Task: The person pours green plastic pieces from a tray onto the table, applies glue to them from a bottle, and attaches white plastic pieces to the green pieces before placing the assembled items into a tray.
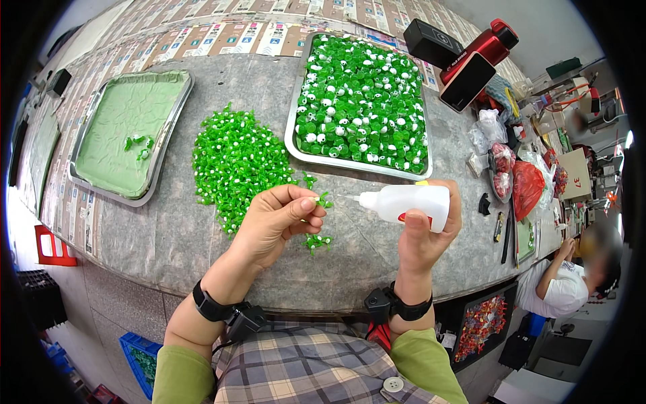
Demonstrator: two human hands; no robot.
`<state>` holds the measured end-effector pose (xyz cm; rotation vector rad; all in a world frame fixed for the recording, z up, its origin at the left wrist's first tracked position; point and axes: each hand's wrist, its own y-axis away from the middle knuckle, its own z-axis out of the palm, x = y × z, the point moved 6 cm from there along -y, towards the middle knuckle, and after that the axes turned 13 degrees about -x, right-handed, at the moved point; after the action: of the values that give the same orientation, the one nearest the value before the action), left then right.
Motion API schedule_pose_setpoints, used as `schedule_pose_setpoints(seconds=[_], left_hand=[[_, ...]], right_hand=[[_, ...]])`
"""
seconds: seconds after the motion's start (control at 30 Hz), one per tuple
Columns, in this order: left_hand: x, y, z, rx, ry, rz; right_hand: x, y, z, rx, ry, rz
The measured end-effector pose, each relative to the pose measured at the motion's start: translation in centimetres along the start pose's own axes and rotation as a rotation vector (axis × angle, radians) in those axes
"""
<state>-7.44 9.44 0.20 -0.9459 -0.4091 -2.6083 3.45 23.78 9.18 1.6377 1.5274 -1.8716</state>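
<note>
Between the thumb and fingertips of my left hand [279,215] is a small green plastic piece [325,200]. My right hand [431,236] grips a white squeeze bottle [414,204] lying sideways, its thin nozzle pointing left at the green piece, a short gap apart. Just beyond my left hand spreads a heap of small green pieces with white spots [242,158]. A loose green piece [317,242] rests below the left fingertips. Behind the bottle stands a metal tray [356,166] full of green pieces with white, eye-like balls.
At the left, a tray with a green lining [111,145] holds a few green pieces. A black box [431,42], a red flask [494,42] and a phone [467,81] stand far right. Bags, including a red one [528,188], crowd the right edge near another person [565,286].
</note>
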Motion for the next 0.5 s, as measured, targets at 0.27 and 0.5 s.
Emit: schedule_pose_setpoints(seconds=[0.27, 0.5], left_hand=[[0.6, 0.0, 0.1, 0.020, -0.119, 0.115], [1.0, 0.2, 0.0, 0.040, -0.215, 0.163]], right_hand=[[0.1, 0.2, -0.4, 0.047, -0.096, 0.036], [0.0, 0.2, 0.2, 0.041, -0.018, 0.129]])
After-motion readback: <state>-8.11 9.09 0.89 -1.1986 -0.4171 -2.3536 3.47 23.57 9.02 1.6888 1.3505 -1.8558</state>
